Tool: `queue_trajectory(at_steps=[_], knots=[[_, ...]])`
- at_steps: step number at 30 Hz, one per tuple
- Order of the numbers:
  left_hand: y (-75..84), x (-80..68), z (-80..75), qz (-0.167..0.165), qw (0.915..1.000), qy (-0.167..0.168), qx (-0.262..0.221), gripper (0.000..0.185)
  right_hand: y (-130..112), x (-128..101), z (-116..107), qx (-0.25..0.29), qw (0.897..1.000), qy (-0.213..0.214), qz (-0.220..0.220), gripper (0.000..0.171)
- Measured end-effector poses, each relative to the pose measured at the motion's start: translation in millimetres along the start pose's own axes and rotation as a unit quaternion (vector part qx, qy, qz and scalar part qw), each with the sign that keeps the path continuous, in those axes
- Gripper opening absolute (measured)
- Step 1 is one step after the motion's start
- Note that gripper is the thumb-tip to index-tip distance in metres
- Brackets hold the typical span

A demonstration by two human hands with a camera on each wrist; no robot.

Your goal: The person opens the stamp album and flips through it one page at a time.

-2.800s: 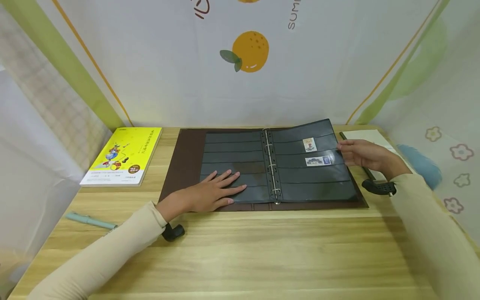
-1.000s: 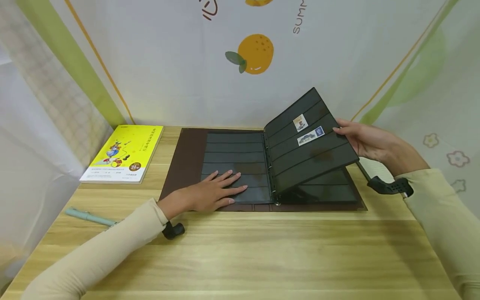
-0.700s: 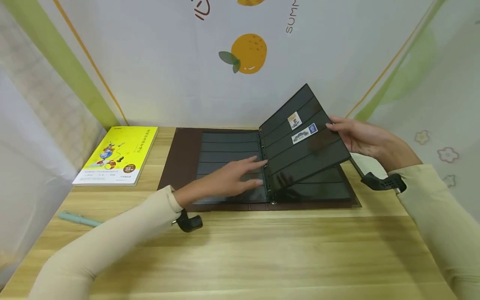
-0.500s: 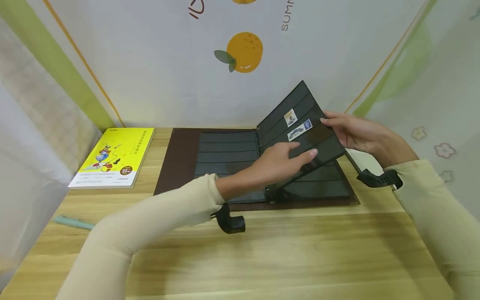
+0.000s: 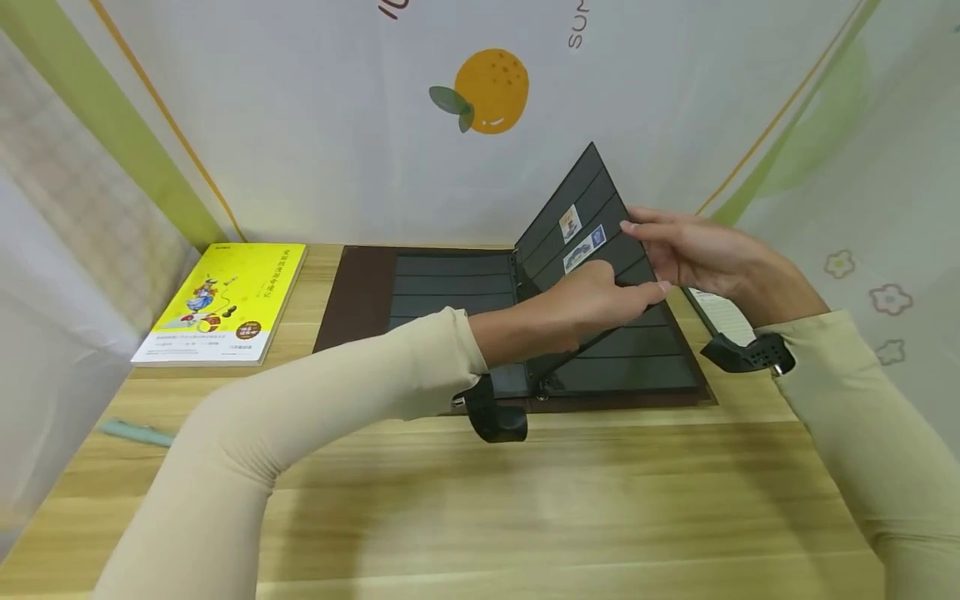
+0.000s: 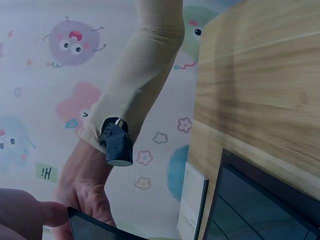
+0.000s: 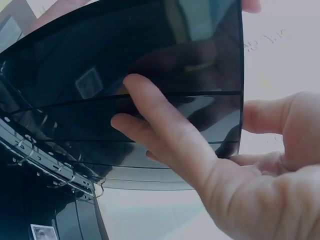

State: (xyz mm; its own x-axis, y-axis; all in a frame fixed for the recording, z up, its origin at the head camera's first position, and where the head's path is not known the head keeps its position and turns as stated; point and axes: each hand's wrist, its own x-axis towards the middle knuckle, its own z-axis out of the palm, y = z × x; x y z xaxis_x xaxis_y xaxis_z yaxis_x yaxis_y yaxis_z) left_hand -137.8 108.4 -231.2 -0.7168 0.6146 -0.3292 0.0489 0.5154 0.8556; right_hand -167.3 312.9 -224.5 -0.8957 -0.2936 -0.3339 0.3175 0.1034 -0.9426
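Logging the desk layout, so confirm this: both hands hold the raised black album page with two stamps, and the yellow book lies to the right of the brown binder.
One detail is wrong. The yellow paperback book lies to the left of the brown ring binder, as the head view shows. Both the left hand and right hand do hold the raised black stamp page.

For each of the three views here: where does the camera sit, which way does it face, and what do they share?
Head: above, facing forward-down at the album; both sleeves, left hand, right hand.
Left wrist: low, facing the right hand and table.
Right wrist: behind the raised page, showing right fingers.
Shared: all show that page.
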Motion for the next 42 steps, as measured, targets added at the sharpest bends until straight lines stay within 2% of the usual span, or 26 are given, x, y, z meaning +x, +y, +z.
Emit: queue_trajectory(at_steps=[4, 7, 11, 14, 17, 19, 21, 22, 23, 26, 28, 29, 32, 37, 39, 42], knots=[[-6.9, -5.3, -10.0, 0.0, 1.0, 0.001, -0.01, 0.078, 1, 4, 10, 0.009, 1.0, -0.008, -0.015, 0.085], [-14.4, -11.3, -20.8, 0.018, 0.9992, 0.012, -0.033, 0.068, 5, 6, 20, -0.021, 0.999, -0.037, -0.033, 0.078], [-28.4, -19.9, -34.1, 0.034, 0.9935, 0.037, -0.102, 0.052, 14, 12, 30, -0.078, 0.989, -0.108, -0.062, 0.067], [-39.1, -26.9, -42.3, 0.034, 0.9862, 0.066, -0.148, 0.052, 21, 16, 31, -0.105, 0.982, -0.14, -0.075, 0.063], [-49.5, -35.2, -51.4, 0.039, 0.9789, 0.095, -0.176, 0.059, 31, 16, 26, -0.138, 0.979, -0.132, -0.076, 0.061], [-58.2, -40.8, -59.4, 0.042, 0.9752, 0.113, -0.186, 0.065, 39, 14, 21, -0.169, 0.978, -0.105, -0.069, 0.061], [-69.1, -46.9, -69.3, 0.046, 0.9729, 0.126, -0.188, 0.065, 50, 9, 15, -0.214, 0.972, -0.071, -0.063, 0.06], [-75.5, -49.7, -74.8, 0.044, 0.9725, 0.133, -0.186, 0.063, 56, 7, 13, -0.24, 0.967, -0.057, -0.062, 0.06], [-83.0, -52.6, -80.9, 0.042, 0.9732, 0.14, -0.178, 0.062, 62, 4, 11, -0.28, 0.957, -0.039, -0.063, 0.06], [-109.6, -59.6, -100.1, 0.038, 0.9768, 0.166, -0.13, 0.056, 82, -4, 7, -0.387, 0.919, 0.001, -0.083, 0.061], [-129.6, -61.6, -112.5, 0.03, 0.978, 0.188, -0.085, 0.052, 95, -9, 6, -0.439, 0.894, 0.022, -0.087, 0.064], [-139.2, -62.3, -118.0, 0.027, 0.9778, 0.198, -0.063, 0.051, 102, -10, 5, -0.458, 0.884, 0.032, -0.087, 0.066], [-166.7, -61.6, -131.7, 0.008, 0.9759, 0.217, -0.026, 0.048, 123, -10, 4, -0.492, 0.865, 0.04, -0.087, 0.073], [-208.4, -54.2, -141.5, -0.028, 0.9793, 0.2, 0.01, 0.047, 155, -4, 8, -0.562, 0.819, 0.06, -0.095, 0.076], [-219.2, -51.8, -141.0, -0.04, 0.9795, 0.194, 0.034, 0.047, 163, -3, 9, -0.577, 0.809, 0.064, -0.09, 0.075], [-227.1, -51.3, -138.9, -0.047, 0.9767, 0.194, 0.078, 0.047, 169, -1, 11, -0.585, 0.805, 0.066, -0.08, 0.076]])
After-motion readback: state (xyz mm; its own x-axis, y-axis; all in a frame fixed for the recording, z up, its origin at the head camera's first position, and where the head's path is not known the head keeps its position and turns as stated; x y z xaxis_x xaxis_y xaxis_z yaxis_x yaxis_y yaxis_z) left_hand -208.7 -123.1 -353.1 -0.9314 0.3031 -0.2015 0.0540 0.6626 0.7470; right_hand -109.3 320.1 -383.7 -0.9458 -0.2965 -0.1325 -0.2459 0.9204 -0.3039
